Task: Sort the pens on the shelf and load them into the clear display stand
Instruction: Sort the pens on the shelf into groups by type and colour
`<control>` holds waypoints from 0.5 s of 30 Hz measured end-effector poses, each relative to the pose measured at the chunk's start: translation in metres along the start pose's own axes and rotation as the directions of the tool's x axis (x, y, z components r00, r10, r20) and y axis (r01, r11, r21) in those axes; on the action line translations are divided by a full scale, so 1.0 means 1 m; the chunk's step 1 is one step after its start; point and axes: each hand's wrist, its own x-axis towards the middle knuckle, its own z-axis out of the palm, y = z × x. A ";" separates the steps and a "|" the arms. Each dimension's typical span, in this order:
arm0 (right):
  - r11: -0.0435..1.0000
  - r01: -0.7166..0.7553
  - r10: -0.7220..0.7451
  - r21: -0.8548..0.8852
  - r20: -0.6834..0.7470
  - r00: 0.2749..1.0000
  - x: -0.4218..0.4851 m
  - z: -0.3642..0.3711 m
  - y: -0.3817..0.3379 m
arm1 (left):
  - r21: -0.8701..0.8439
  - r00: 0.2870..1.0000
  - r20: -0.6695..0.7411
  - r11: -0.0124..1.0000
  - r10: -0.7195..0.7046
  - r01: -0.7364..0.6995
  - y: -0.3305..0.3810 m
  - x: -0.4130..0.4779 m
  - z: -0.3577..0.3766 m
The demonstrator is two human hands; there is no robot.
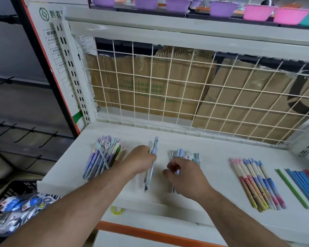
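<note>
On the white shelf lie several groups of pens. My left hand grips a small bunch of pale blue and lilac pens that point away from me. My right hand rests with curled fingers on a pile of light blue pens and pinches one of them. A heap of purple and green pens sits at the left. No clear display stand shows in this view.
Pink-and-blue patterned pens lie fanned at the right, with green, blue and red thin sticks beyond. A wire grid with cardboard behind backs the shelf. Coloured bowls stand above. A black crate with packets is lower left.
</note>
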 end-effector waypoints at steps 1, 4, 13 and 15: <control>0.995 -0.014 0.012 0.097 0.020 1.000 -0.002 -0.004 -0.001 | -0.212 0.999 0.045 0.977 -0.014 0.024 0.007 -0.002 0.005; 0.953 -0.068 0.049 0.294 0.072 0.996 -0.011 -0.017 0.001 | -0.509 0.992 0.122 0.859 0.004 0.059 0.022 -0.008 0.021; 0.885 -0.214 0.189 0.413 0.103 0.977 -0.033 -0.054 0.038 | -0.607 0.962 0.263 0.788 0.078 0.102 0.052 -0.018 0.078; 0.870 -0.243 0.214 0.430 0.114 0.970 -0.035 -0.060 0.045 | -0.620 0.955 0.280 0.778 0.093 0.106 0.056 -0.020 0.085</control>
